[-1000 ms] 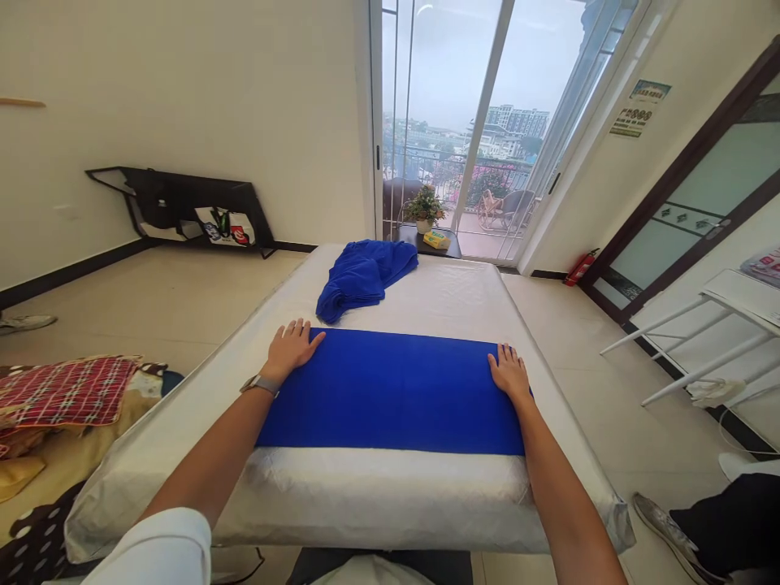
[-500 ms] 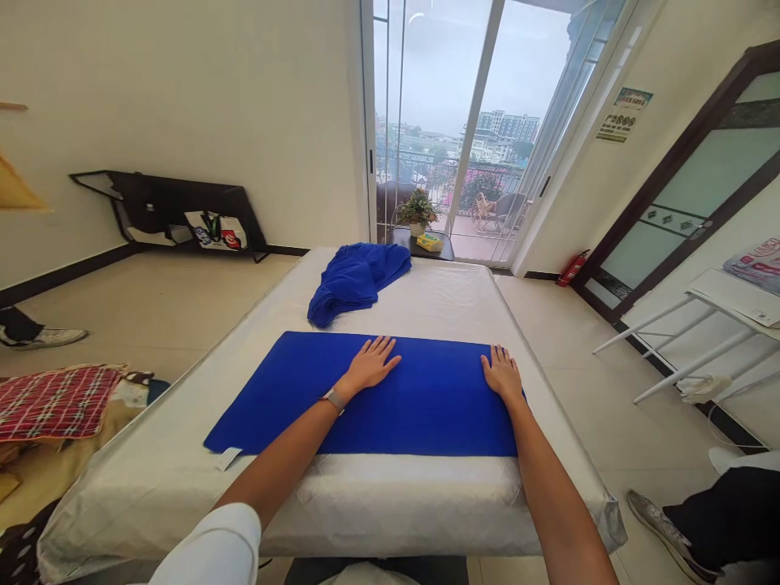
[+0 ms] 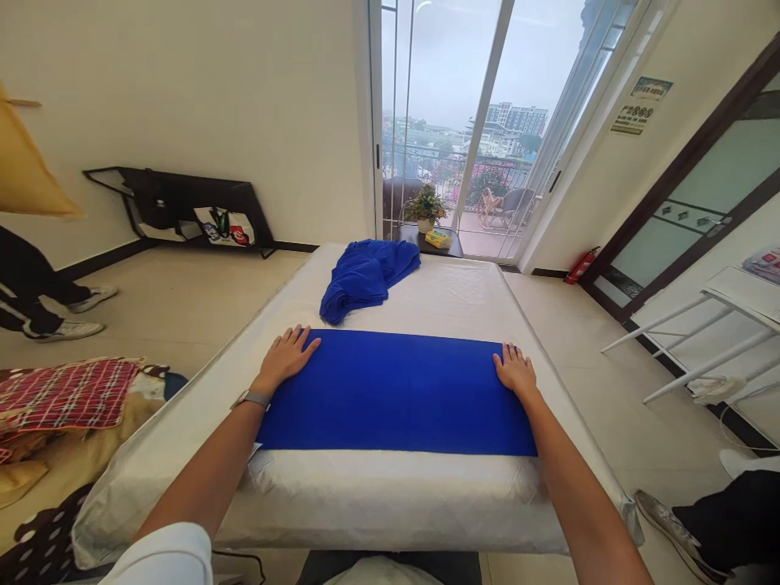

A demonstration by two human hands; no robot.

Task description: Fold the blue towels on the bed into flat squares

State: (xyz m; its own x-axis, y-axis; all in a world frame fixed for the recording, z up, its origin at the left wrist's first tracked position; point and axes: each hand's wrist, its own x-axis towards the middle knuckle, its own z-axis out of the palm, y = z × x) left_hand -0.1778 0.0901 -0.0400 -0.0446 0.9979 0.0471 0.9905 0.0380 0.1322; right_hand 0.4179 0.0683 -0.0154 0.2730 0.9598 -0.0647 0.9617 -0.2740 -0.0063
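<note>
At each end of the blue cloth (image 3: pixel 402 398), I've got left hand (image 3: pixel 285 359) and right hand (image 3: pixel 516 372) flat, fingers slightly apart, roomy white cover (image 3: pixel 463 288) beyond; left was mid-cloth before.

A red fire extinguisher (image 3: pixel 582 266) stands on the floor (image 3: pixel 591 341) beside the dark-framed door (image 3: pixel 700 199). A potted plant (image 3: pixel 426 203) and a yellow box (image 3: pixel 438 238) sit side by side before the sliding glass door (image 3: pixel 448 81). Two notices (image 3: pixel 634 117) (print too small to read) are fixed to the wall (image 3: pixel 615 187).
</note>
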